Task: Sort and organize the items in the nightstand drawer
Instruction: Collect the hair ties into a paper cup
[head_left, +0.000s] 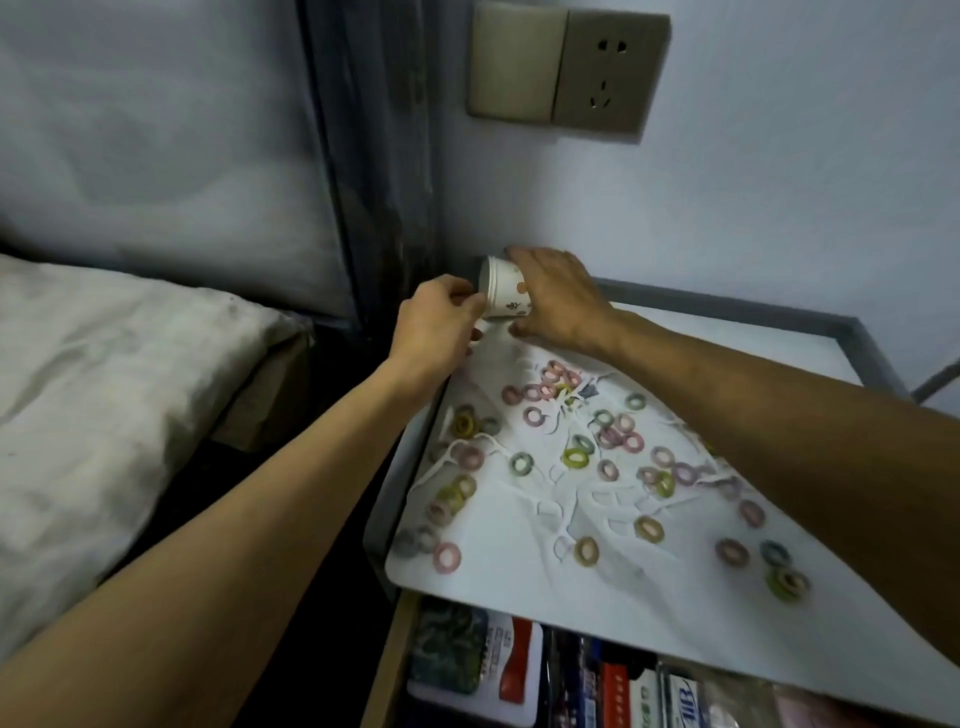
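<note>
Far left on the desk (727, 353), the right grip (558, 301) clasps the tipped paper cup (501, 291) while the left grip (434, 325) pinches its rim (likely steadying it for the scattered hair ties (575, 457)).

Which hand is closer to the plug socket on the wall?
Right. The right hand wraps over the tipped paper cup, almost straight below the socket; the left hand holds the cup's mouth, further left.
</note>
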